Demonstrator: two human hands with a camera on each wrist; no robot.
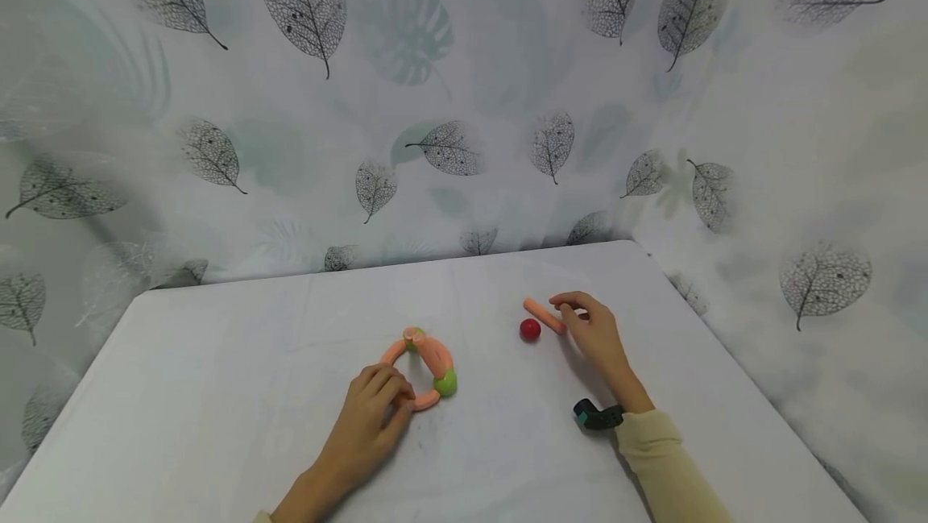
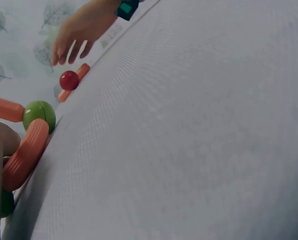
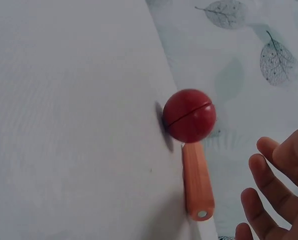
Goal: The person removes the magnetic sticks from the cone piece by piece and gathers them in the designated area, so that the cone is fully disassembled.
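Observation:
On the white table lies a ring of orange rods (image 1: 437,356) joined by green balls (image 1: 445,383). My left hand (image 1: 368,422) grips the ring's near left side, its fingers covering part of it. From the left wrist, a curved orange rod (image 2: 28,155) shows close beside the thumb. My right hand (image 1: 593,338) hovers by the right end of a straight orange rod (image 1: 540,313), fingers loosely bent and holding nothing. A red ball (image 3: 188,116) with a dark groove sits against that rod, which has a pale hole in its end.
Leaf-printed cloth (image 1: 449,104) hangs behind the table and at its sides. The white tabletop (image 1: 239,362) stretches left of the ring. A dark band (image 1: 598,415) is worn on the right wrist.

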